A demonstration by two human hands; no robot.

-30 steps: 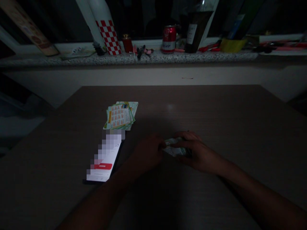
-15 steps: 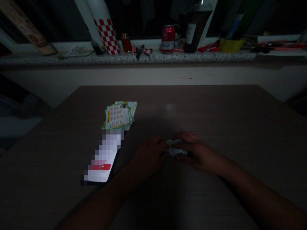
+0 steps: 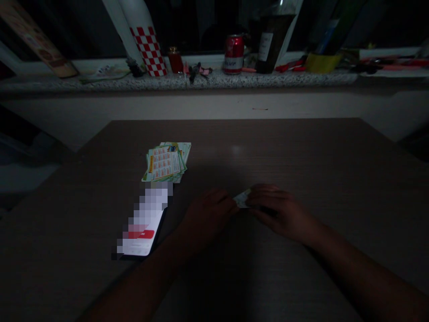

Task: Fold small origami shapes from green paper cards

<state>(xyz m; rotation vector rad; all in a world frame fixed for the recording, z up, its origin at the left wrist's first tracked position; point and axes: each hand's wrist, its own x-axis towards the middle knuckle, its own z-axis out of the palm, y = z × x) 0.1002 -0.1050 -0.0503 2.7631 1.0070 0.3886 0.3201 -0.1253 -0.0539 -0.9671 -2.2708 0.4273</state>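
Observation:
Between my hands, low over the middle of the table, is a small pale green printed paper slip (image 3: 241,199). It looks folded, and much of it is covered by fingers. My left hand (image 3: 212,213) is closed on its left end, with the fingertips at the edge. From the right, my right hand (image 3: 279,208) grips the other end, fingers bent over it and thumb below. To the left lies a loose stack of similar printed slips (image 3: 166,163), green-edged with orange grids. A lit phone (image 3: 144,223) lies below the stack, its screen partly blurred out.
The wooden table (image 3: 301,156) meets a white wall under a speckled stone sill (image 3: 201,82). On the sill stand a red-and-white checked bottle (image 3: 149,49), a red can (image 3: 233,53), a dark labelled container (image 3: 268,47) and a yellow holder (image 3: 322,62).
The slip showed two layers with a gap between my hands; now a single smaller, flatter face shows. My fingers have shifted slightly along it. Stack and phone stay put.

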